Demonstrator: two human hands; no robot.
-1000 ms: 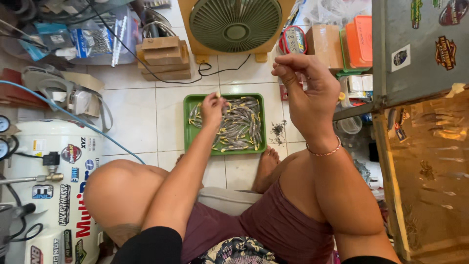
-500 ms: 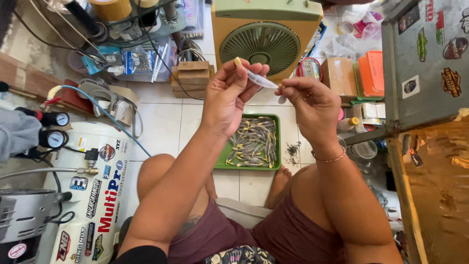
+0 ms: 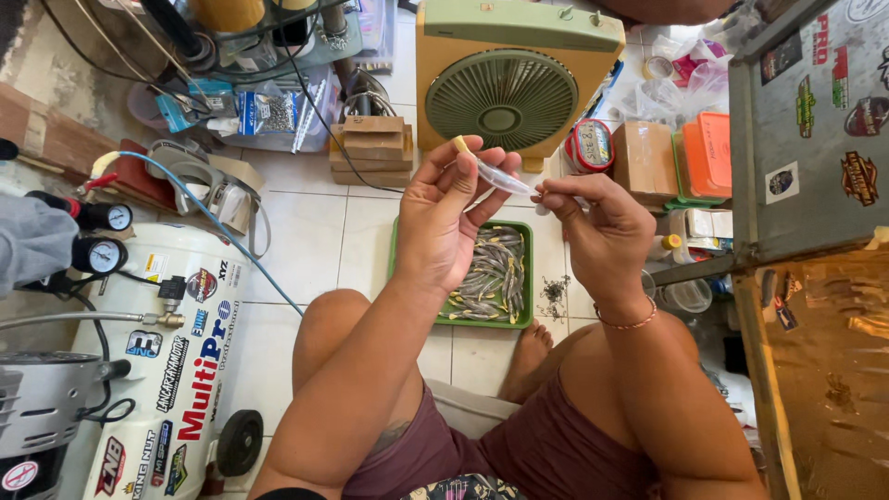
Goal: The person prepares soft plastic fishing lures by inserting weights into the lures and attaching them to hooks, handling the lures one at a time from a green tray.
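I sit on a tiled floor with both hands raised in front of me. My left hand [image 3: 449, 208] pinches a small clear, fish-shaped piece [image 3: 495, 174] with a yellowish end between thumb and fingertips. My right hand [image 3: 597, 227], with a thin bracelet at the wrist, has its fingertips closed on the other end of the same piece. Below the hands lies a green tray [image 3: 396, 243] holding several small silvery fish-shaped pieces [image 3: 491, 278].
A green and yellow box fan [image 3: 514, 88] stands behind the tray. A white air compressor tank [image 3: 176, 361] with gauges and a blue hose lies at my left. A grey metal cabinet [image 3: 815, 130] stands right. Boxes, an orange container [image 3: 708, 153] and a tin sit by the fan.
My left hand rose from the tray with a clear piece and met my right hand; now both hold it, a little lower and closer to me.
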